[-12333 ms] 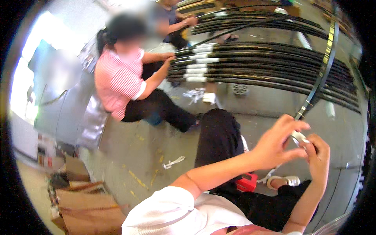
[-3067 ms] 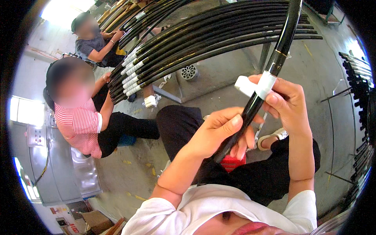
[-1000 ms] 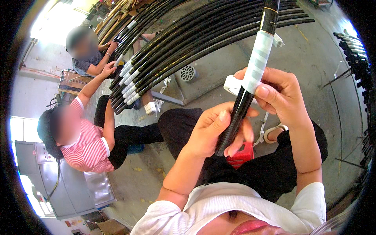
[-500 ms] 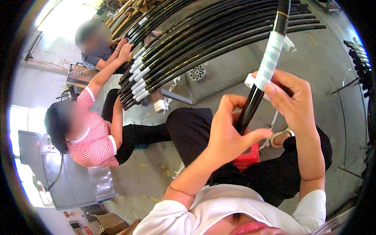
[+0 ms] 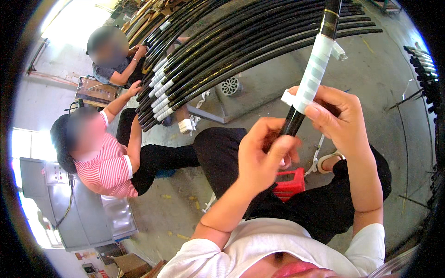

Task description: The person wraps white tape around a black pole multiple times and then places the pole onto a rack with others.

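Note:
A glossy black pole (image 5: 329, 21) with gold rings slants up in front of me. A white band of tape (image 5: 311, 74) winds round it in overlapping turns, and a loose white piece (image 5: 288, 98) sticks out at the left of its lower edge. My left hand (image 5: 264, 155) is closed round the pole's lower end, below the tape, hiding the tip. With thumb and fingers, my right hand (image 5: 340, 118) pinches the lower edge of the tape against the pole. Part of the fingers is behind the pole.
Many similar black poles (image 5: 222, 55) with white-wrapped ends lie side by side on a support ahead. A co-worker in a striped shirt (image 5: 109, 160) sits at left, another person (image 5: 118, 69) beyond. A red stool (image 5: 289, 183) stands below my hands; more poles (image 5: 424, 69) are at right.
My left thumb and fingers, spread apart before, have closed round the pole's end. The taped part has shifted slightly left and down. The striped-shirt co-worker's far hand has drawn back toward the pole ends.

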{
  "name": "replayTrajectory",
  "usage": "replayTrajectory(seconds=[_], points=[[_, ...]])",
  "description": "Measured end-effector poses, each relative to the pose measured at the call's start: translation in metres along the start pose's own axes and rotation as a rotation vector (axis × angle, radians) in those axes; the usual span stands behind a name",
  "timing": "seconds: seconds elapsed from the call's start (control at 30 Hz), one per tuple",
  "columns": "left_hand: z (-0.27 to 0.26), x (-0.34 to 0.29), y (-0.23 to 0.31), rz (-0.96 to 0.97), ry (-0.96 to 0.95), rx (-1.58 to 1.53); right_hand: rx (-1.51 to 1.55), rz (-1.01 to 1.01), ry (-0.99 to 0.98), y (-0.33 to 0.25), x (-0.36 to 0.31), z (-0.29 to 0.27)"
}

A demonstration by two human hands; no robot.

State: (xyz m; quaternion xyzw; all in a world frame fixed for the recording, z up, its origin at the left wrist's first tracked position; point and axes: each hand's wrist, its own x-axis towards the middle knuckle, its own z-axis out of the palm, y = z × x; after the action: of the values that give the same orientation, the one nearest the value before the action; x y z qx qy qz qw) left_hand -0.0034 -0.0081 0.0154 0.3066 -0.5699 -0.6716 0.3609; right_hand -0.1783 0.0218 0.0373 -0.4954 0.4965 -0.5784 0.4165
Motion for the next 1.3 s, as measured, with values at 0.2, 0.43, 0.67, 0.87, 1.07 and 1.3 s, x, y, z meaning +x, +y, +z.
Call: replayTrajectory(seconds=[0.2,0.43,0.67,0.87,1.07,1.3], points=[[0.008,0.003,0.001,0.139,-0.004,0.106,0.013,0.07,-0.038,0.001,-0.003,0.002],[0.004,-0.011,0.001,-0.002,-0.151,-0.176,0.057,0.082,-0.263,-0.006,-0.003,-0.015],[-0.005,-0.004,0.001,-0.102,-0.365,-0.354,0.005,0.017,-0.217,0.007,0.007,-0.007],[-0.002,-0.004,0.001,-0.023,-0.213,-0.334,-0.022,0.139,-0.2,-0.006,-0.001,-0.02],[-0.001,-0.01,0.001,-0.089,-0.194,-0.368,-0.448,0.023,0.096,0.03,0.008,-0.007],[0.001,-0.007,0.008,-0.003,-0.075,-0.204,0.207,0.198,-0.053,0.031,0.013,-0.036]])
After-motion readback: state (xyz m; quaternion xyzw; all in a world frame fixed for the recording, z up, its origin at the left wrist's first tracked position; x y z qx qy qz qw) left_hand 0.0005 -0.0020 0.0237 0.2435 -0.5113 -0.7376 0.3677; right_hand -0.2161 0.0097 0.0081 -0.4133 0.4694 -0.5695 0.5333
